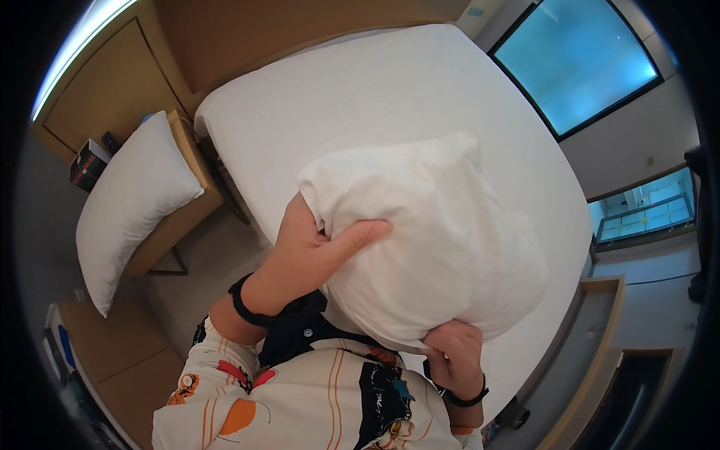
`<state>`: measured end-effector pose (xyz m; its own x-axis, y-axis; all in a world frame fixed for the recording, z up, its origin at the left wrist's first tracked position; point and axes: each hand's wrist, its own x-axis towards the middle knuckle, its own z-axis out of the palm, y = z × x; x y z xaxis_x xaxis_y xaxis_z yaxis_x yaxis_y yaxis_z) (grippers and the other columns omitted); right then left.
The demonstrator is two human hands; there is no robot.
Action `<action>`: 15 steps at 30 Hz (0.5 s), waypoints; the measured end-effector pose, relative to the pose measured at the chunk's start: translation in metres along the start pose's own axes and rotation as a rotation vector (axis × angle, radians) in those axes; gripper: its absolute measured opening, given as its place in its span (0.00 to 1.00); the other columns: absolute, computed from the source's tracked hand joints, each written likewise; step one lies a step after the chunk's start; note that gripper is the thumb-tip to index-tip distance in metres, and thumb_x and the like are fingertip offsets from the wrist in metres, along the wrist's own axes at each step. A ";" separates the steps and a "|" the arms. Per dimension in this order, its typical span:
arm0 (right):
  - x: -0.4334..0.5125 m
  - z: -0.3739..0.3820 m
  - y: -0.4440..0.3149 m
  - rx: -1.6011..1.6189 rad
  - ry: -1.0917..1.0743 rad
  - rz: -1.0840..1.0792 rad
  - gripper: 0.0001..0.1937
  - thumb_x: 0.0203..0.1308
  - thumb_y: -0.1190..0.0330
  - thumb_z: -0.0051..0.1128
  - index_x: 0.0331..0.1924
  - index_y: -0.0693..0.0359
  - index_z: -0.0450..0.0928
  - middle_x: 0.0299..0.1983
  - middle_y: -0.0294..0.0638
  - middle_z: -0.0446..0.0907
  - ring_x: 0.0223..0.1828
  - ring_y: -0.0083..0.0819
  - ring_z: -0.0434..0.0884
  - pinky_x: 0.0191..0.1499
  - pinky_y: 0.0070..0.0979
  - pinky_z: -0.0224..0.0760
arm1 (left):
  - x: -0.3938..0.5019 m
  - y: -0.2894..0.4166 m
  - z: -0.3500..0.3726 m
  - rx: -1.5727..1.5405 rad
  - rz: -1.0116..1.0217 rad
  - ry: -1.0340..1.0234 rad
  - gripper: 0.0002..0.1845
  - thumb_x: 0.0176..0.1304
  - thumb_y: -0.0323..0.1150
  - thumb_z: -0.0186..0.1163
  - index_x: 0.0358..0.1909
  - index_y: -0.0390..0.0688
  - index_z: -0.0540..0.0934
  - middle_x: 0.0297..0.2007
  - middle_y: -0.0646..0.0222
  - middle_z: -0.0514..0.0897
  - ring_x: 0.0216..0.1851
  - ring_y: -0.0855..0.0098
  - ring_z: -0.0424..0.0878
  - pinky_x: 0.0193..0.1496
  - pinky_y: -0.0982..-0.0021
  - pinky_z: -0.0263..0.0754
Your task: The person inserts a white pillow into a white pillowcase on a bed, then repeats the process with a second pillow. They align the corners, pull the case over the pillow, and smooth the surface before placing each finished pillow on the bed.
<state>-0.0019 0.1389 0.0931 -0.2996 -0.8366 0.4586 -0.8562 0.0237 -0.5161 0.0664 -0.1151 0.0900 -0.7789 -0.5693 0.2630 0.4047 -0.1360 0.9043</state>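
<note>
A white pillow in a loose, wrinkled pillowcase [433, 236] is held up before my body, over the near part of the bed. My left hand [315, 242] grips its left edge, thumb pressed on top and the fingers hidden under the cloth. At the near edge, my right hand [458, 351] pinches the fabric with curled fingers. Behind the pillow spreads the bed's smooth white fitted sheet [360, 90]. Both wrists wear black bands.
At left, a second white pillow [138, 197] leans over a wooden bedside table [197, 185], beside a dark box [90, 163]. A brown headboard [315, 34] closes the bed's far side. A black-framed window [574, 62] and a wooden-framed unit [613, 315] stand at right.
</note>
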 end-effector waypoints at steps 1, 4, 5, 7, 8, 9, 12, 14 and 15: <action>0.000 0.005 0.003 0.010 0.007 0.019 0.11 0.46 0.79 0.67 0.35 0.65 0.78 0.27 0.44 0.79 0.24 0.42 0.78 0.25 0.31 0.70 | -0.001 -0.002 0.003 0.056 0.033 0.027 0.19 0.57 0.25 0.72 0.50 0.32 0.80 0.43 0.64 0.87 0.44 0.74 0.83 0.50 0.72 0.78; -0.002 0.014 0.003 0.062 -0.014 0.022 0.09 0.50 0.77 0.68 0.34 0.63 0.79 0.24 0.42 0.79 0.21 0.40 0.78 0.23 0.30 0.69 | 0.002 -0.007 0.001 0.320 0.153 0.195 0.17 0.57 0.24 0.72 0.48 0.33 0.81 0.43 0.65 0.87 0.43 0.74 0.83 0.49 0.72 0.77; -0.004 0.014 0.001 0.090 -0.064 0.016 0.08 0.51 0.76 0.69 0.34 0.62 0.79 0.23 0.41 0.79 0.20 0.40 0.77 0.22 0.30 0.69 | 0.005 -0.009 -0.001 0.424 0.196 0.266 0.17 0.56 0.24 0.72 0.47 0.33 0.81 0.43 0.65 0.87 0.42 0.75 0.83 0.48 0.73 0.77; -0.008 0.014 -0.004 0.120 -0.122 0.020 0.08 0.52 0.74 0.69 0.33 0.61 0.79 0.22 0.40 0.78 0.19 0.38 0.77 0.21 0.30 0.68 | 0.017 -0.017 -0.009 0.107 0.112 0.314 0.19 0.55 0.25 0.73 0.48 0.33 0.80 0.42 0.67 0.87 0.42 0.74 0.83 0.47 0.73 0.77; -0.009 0.014 -0.005 0.116 -0.125 0.026 0.08 0.52 0.73 0.70 0.32 0.61 0.79 0.21 0.40 0.78 0.19 0.38 0.77 0.21 0.30 0.68 | 0.022 -0.021 -0.013 0.034 0.108 0.314 0.20 0.55 0.25 0.74 0.49 0.33 0.80 0.42 0.67 0.86 0.42 0.75 0.83 0.47 0.74 0.77; -0.010 0.014 -0.005 0.116 -0.143 0.025 0.07 0.53 0.72 0.70 0.32 0.60 0.79 0.21 0.39 0.78 0.18 0.37 0.76 0.20 0.30 0.68 | 0.025 -0.024 -0.016 -0.067 0.142 0.284 0.21 0.55 0.25 0.74 0.49 0.34 0.79 0.43 0.68 0.86 0.42 0.75 0.83 0.47 0.74 0.77; -0.010 0.016 0.002 0.141 -0.065 0.054 0.07 0.53 0.71 0.70 0.29 0.59 0.79 0.20 0.39 0.76 0.18 0.36 0.76 0.20 0.29 0.67 | 0.027 -0.030 -0.020 0.378 0.407 0.515 0.27 0.51 0.30 0.78 0.52 0.36 0.77 0.47 0.67 0.83 0.47 0.70 0.79 0.52 0.69 0.76; -0.006 0.021 0.009 0.072 -0.026 0.017 0.07 0.54 0.71 0.70 0.29 0.60 0.79 0.19 0.38 0.76 0.18 0.36 0.76 0.20 0.29 0.67 | 0.021 -0.028 -0.016 0.661 0.714 0.582 0.28 0.49 0.32 0.79 0.51 0.37 0.78 0.47 0.67 0.81 0.49 0.68 0.78 0.53 0.66 0.74; -0.004 0.024 0.011 0.040 -0.001 0.007 0.07 0.54 0.71 0.70 0.28 0.60 0.79 0.19 0.38 0.75 0.18 0.36 0.76 0.20 0.29 0.67 | 0.009 -0.024 -0.012 0.792 0.861 0.570 0.28 0.48 0.34 0.80 0.50 0.38 0.78 0.47 0.67 0.80 0.49 0.67 0.77 0.53 0.65 0.74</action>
<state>0.0002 0.1296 0.0682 -0.3055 -0.8368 0.4544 -0.8365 0.0079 -0.5479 0.0552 -0.1267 0.0667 -0.0206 -0.5225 0.8524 0.1262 0.8444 0.5207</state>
